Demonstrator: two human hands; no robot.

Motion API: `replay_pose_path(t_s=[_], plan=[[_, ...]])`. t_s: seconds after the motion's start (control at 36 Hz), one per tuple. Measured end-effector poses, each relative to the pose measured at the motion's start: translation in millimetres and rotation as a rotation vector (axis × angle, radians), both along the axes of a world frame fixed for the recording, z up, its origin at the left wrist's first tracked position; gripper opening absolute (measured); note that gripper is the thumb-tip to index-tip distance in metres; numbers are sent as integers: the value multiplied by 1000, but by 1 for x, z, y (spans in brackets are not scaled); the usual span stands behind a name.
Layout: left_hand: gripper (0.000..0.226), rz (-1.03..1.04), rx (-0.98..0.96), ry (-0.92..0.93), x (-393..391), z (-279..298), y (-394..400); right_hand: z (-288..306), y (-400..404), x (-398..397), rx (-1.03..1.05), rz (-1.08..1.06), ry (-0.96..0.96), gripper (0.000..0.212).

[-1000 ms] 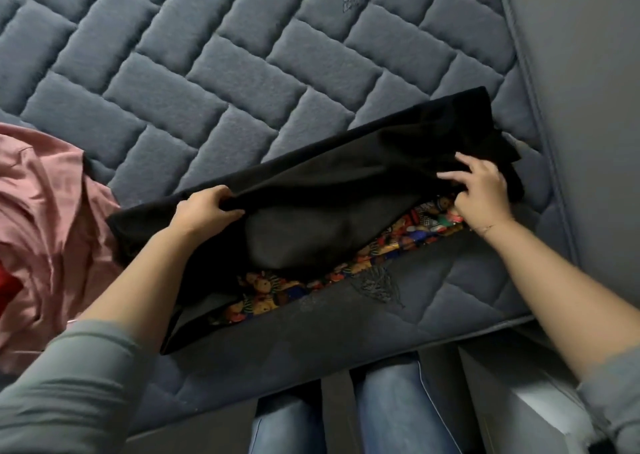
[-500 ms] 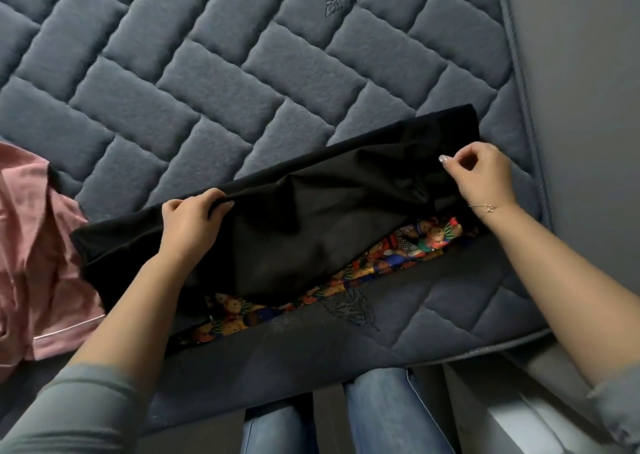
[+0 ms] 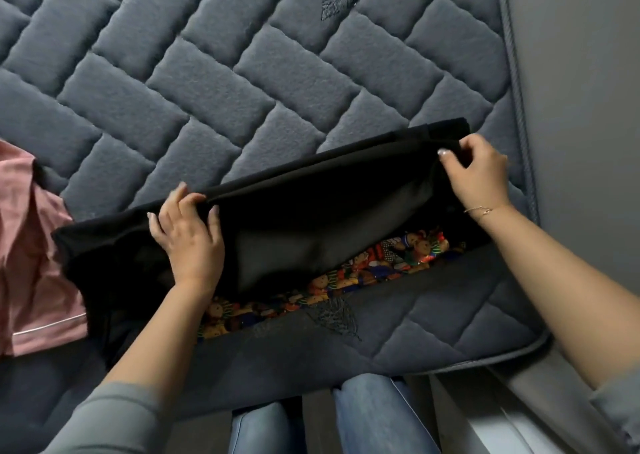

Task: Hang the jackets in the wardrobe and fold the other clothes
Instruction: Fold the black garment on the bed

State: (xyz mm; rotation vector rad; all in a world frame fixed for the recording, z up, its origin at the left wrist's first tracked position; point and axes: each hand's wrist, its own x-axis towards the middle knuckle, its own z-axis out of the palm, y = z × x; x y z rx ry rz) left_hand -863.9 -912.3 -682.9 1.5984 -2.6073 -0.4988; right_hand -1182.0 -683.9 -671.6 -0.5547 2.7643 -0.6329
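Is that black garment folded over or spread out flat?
Folded over: both hands hold the black garment's upper layer doubled toward the far edge, colourful print peeking beneath.

**Fold carried up to the far edge**

Your right hand (image 3: 479,173) now sits higher and further right than a second ago, pinching the top corner of the black fabric garment with the colourful printed lining (image 3: 311,231) instead of resting spread on it. Your left hand (image 3: 188,235) has moved up too, its fingers now hooked over the folded edge. The near layer is drawn up almost level with the far edge. The pink cloth garment (image 3: 31,256) shows less at the left than before.
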Motion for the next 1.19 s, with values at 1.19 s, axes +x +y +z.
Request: replay_pose_path(t_s=[1.19], plan=[[57, 1120, 556, 300, 37, 3, 79, -4, 85, 57, -360, -805, -748, 32]])
